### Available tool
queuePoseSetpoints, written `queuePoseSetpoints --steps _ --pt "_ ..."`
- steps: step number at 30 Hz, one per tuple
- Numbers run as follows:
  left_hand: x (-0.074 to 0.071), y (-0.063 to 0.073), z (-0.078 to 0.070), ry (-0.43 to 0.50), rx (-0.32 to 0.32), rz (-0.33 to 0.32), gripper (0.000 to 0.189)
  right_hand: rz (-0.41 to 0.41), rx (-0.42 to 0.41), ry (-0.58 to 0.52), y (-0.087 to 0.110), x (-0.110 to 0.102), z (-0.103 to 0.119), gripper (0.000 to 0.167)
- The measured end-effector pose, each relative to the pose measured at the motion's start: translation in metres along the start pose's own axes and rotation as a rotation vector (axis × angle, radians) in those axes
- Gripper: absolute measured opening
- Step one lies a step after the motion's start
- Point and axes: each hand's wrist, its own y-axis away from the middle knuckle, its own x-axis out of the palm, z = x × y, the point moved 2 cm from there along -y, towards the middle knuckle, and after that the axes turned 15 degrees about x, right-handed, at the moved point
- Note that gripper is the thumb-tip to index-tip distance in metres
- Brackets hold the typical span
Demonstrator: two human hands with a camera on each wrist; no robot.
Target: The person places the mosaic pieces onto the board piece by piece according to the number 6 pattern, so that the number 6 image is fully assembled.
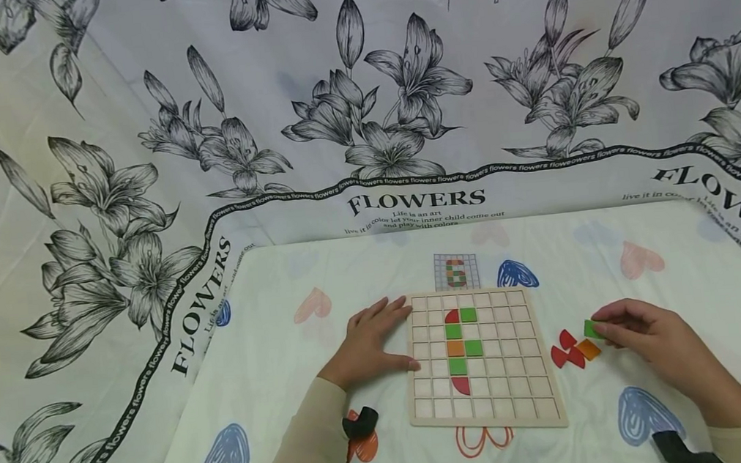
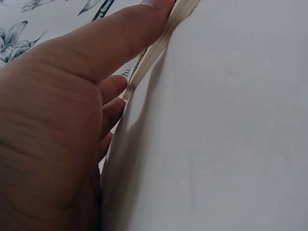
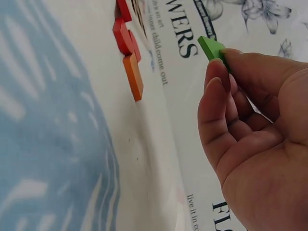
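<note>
My right hand (image 1: 651, 343) pinches a green square tile (image 3: 211, 49) between thumb and fingertips, to the right of the board. Beside it on the cloth lie a few red quarter-round tiles (image 1: 567, 338) and an orange square tile (image 1: 589, 349). A wooden grid board (image 1: 517, 399) lies in the middle of the table. My left hand (image 1: 369, 348) rests at its left side, thumb and fingers spread, touching the edge. On the board, a column of red, green and orange tiles (image 1: 455, 348) runs downward, with green squares (image 1: 473, 348) to the right of two of them.
Behind the board lies a small printed grid card (image 1: 456, 272) showing a coloured pattern. The table wears a white cloth (image 1: 273, 328) printed with hearts. A flower-printed curtain (image 1: 400, 111) hangs along the back and the sides.
</note>
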Motion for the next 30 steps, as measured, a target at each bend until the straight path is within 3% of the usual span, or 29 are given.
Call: queuePoseSetpoints --steps 12,21,30 --pt "0.000 0.000 0.001 0.003 0.001 -0.007 0.106 0.093 -0.047 -0.086 0.005 0.024 0.018 0.017" --pt "0.000 0.000 0.000 0.001 -0.001 -0.003 0.106 0.230 -0.138 -0.164 0.007 0.043 0.029 0.013" --pt "0.000 -0.001 0.000 0.005 0.005 -0.004 0.106 0.279 -0.153 -0.210 0.013 0.053 0.038 0.013"
